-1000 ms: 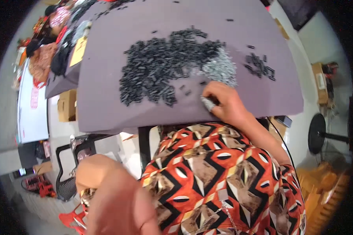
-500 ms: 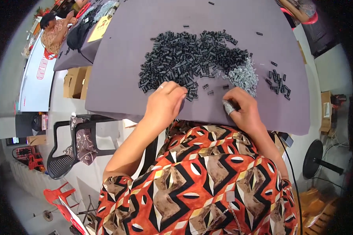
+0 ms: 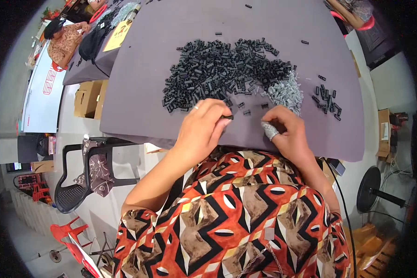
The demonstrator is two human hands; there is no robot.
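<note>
My left hand [image 3: 200, 126], a ring on one finger, pinches a small black plastic tube [image 3: 227, 117] between thumb and fingertips. It is just in front of a wide heap of similar black tubes [image 3: 204, 69]. To the right, my right hand [image 3: 291, 134] is curled, thumb against forefinger, with silvery wrapping [image 3: 269, 130] round a digit. Whatever may be in its fingers is hidden. Just beyond it lies a pile of small, shiny silver pieces [image 3: 287, 92], too fine to make out singly, touching the black heap. A few loose black tubes [image 3: 246, 112] lie between my hands.
On the grey-covered table [image 3: 143, 92], several black tubes [image 3: 328, 99] form a small group at the right. A black chair [image 3: 95, 167] stands at the left, near a cardboard box [image 3: 88, 98]. Another person [image 3: 67, 41] sits at the far left; a fan-like black disc [image 3: 369, 187] is at the right.
My left hand has drawn back a little from the heap's front edge and turned, and a black tube now shows in its fingertips. My right hand has barely moved.
</note>
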